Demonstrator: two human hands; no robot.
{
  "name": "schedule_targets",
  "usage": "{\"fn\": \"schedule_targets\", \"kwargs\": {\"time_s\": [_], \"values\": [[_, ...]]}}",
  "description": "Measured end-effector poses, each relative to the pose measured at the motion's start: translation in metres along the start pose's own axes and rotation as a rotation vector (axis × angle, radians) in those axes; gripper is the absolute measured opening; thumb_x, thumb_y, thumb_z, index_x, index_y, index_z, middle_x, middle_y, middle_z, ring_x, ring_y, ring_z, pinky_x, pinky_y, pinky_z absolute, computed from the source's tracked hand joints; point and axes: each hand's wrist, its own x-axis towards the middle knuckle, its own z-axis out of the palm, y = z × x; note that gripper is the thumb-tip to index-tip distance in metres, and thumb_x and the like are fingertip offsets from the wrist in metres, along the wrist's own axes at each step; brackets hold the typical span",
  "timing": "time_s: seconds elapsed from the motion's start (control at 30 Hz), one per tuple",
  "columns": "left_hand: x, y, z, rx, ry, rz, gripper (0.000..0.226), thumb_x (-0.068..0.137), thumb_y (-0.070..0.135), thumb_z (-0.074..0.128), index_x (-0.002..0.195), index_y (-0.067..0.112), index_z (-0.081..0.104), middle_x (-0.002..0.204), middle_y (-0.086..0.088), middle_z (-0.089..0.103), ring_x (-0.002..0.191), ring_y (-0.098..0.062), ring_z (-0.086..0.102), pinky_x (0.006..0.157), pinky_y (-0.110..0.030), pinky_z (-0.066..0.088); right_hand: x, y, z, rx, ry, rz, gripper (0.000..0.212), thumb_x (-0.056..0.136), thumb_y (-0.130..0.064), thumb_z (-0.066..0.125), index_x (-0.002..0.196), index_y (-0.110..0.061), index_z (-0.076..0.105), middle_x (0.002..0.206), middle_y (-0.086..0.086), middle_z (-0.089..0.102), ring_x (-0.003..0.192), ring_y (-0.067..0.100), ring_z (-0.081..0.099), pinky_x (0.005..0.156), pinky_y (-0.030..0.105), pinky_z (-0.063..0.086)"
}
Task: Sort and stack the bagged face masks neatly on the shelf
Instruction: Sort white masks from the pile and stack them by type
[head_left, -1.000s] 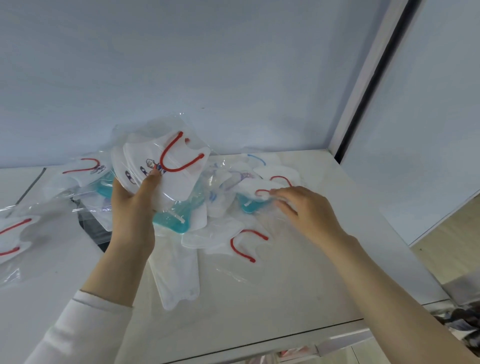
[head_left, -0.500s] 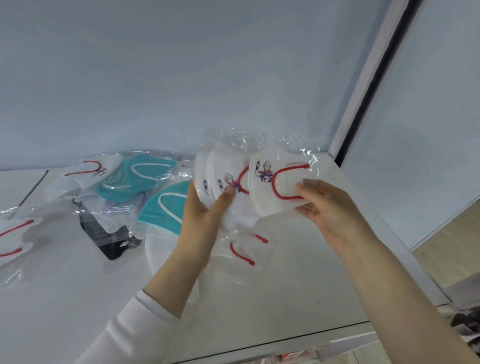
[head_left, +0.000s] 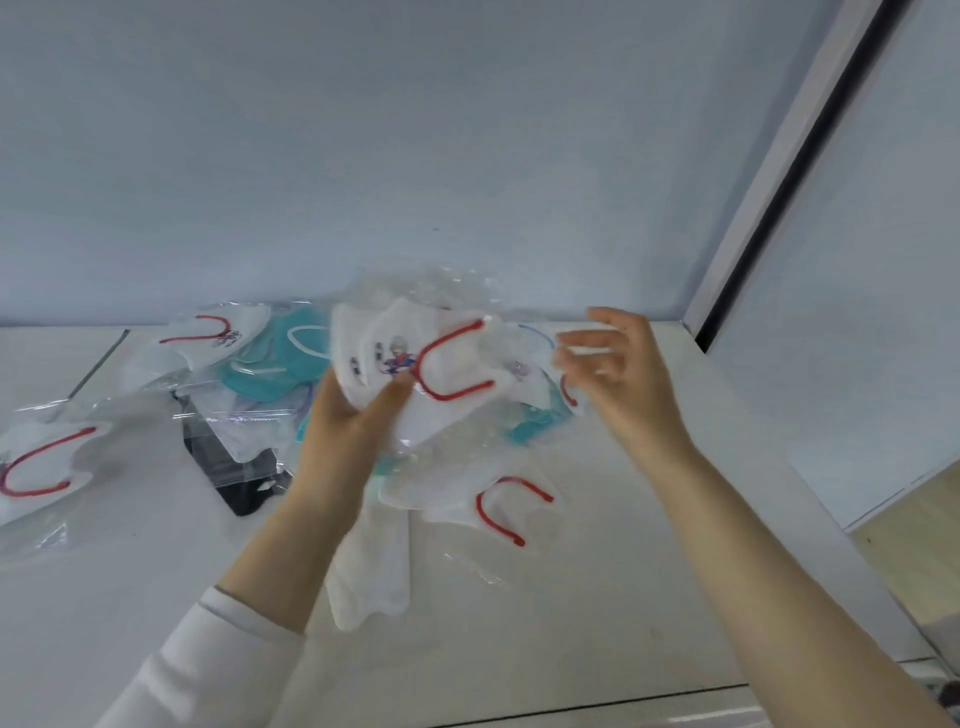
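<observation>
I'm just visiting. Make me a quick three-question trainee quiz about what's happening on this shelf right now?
1. True or false: the left hand holds a bunch of white bagged masks.
2. The right hand is: A) gripping a mask, B) open and holding nothing, C) flat on the shelf.
3. What colour are the ear loops on the lone mask at the far left of the shelf?

Key: 1 true; 2 B; 3 red.

We see glossy, crinkled clear plastic bags (head_left: 452, 291) around soft white cloth masks (head_left: 447, 364). The shelf (head_left: 597, 597) looks smooth and faintly shiny.
</observation>
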Motion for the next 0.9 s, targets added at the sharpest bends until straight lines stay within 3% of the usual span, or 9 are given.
{"fn": "schedule_targets", "kwargs": {"time_s": [0.07,0.17,0.23,0.4,0.5,0.63,0.77,0.83,0.9], "values": [[0.008,-0.001,-0.017,-0.032,0.078,0.014,0.032,0.089,0.012,0.062,0.120,0.009,0.059,0.106,-0.005,0.071,0.100,-0.022,0.067,0.079,-0.027,0.057,0.026,0.017,-0.024,-0.292,0.059,0.026,0.048,0.077,-0.022,0.075,0.119,-0.017,0.051,0.119,0.002,0.061,0.107,0.012,0.060,0.089,0.021,0.045],[0.013,0.000,-0.028,-0.099,0.126,0.014,0.039,0.078,0.021,0.065,0.116,0.016,0.062,0.104,-0.001,0.072,0.101,-0.022,0.067,0.084,-0.035,0.053,0.037,0.043,-0.042,-0.782,-0.378,0.181,0.076,0.073,-0.034,0.078,0.138,-0.019,0.042,0.147,0.002,0.037,0.136,0.019,0.034,0.103,0.023,0.027],[0.014,0.000,-0.028,-0.120,0.136,0.008,0.034,0.075,0.024,0.063,0.109,0.022,0.064,0.102,0.001,0.072,0.101,-0.020,0.067,0.087,-0.037,0.052,0.030,0.050,-0.044,-0.853,-0.474,0.179,0.068,0.075,-0.038,0.075,0.135,-0.026,0.047,0.144,-0.001,0.042,0.134,0.018,0.038,0.100,0.024,0.031],[0.014,-0.003,-0.021,-0.127,0.123,0.003,0.044,0.078,0.023,0.065,0.121,0.016,0.060,0.109,-0.001,0.071,0.101,-0.018,0.067,0.086,-0.034,0.052,0.018,0.037,-0.058,-0.690,-0.107,-0.011,0.022,0.094,-0.022,0.054,0.108,-0.013,0.068,0.100,-0.004,0.066,0.099,0.015,0.060,0.069,0.003,0.036],[0.015,-0.005,-0.012,-0.132,0.142,-0.011,0.038,0.089,0.017,0.063,0.126,0.015,0.056,0.109,-0.001,0.070,0.102,-0.019,0.067,0.086,-0.033,0.053,0.011,0.016,-0.064,-0.212,0.224,0.044,0.011,0.092,-0.018,0.056,0.094,-0.012,0.065,0.091,0.001,0.062,0.090,0.021,0.061,0.069,0.011,0.047],[0.009,-0.005,0.016,-0.102,0.057,-0.026,0.036,0.089,0.018,0.063,0.124,0.018,0.055,0.108,-0.001,0.070,0.097,-0.018,0.068,0.080,-0.032,0.056,-0.004,-0.012,-0.069,0.308,0.086,0.307,0.025,0.083,-0.026,0.063,0.104,-0.013,0.065,0.108,0.004,0.067,0.098,0.018,0.063,0.075,0.031,0.053],[-0.009,0.001,0.048,-0.092,-0.039,-0.011,0.026,0.089,0.017,0.062,0.116,0.016,0.060,0.099,-0.001,0.072,0.088,-0.012,0.071,0.070,-0.024,0.056,-0.020,-0.015,-0.060,0.314,-0.061,0.389,0.021,0.080,-0.023,0.068,0.098,-0.012,0.065,0.097,0.004,0.071,0.094,0.017,0.066,0.088,0.034,0.048],[-0.022,0.004,0.061,-0.083,-0.095,0.005,0.030,0.090,0.014,0.059,0.120,0.012,0.057,0.100,0.000,0.071,0.084,-0.005,0.070,0.064,-0.013,0.052,-0.031,-0.012,-0.049,0.243,-0.018,0.369,0.002,0.089,-0.016,0.060,0.090,-0.015,0.061,0.081,0.000,0.067,0.082,0.015,0.062,0.081,0.033,0.044],[-0.035,0.005,0.068,-0.092,-0.154,0.006,0.036,0.091,0.017,0.056,0.126,0.010,0.053,0.106,-0.001,0.069,0.084,-0.002,0.068,0.063,-0.010,0.050,-0.043,-0.010,-0.035,0.205,0.018,0.332,0.008,0.090,-0.016,0.058,0.098,-0.019,0.058,0.080,-0.002,0.065,0.077,0.012,0.060,0.072,0.026,0.046]]}}
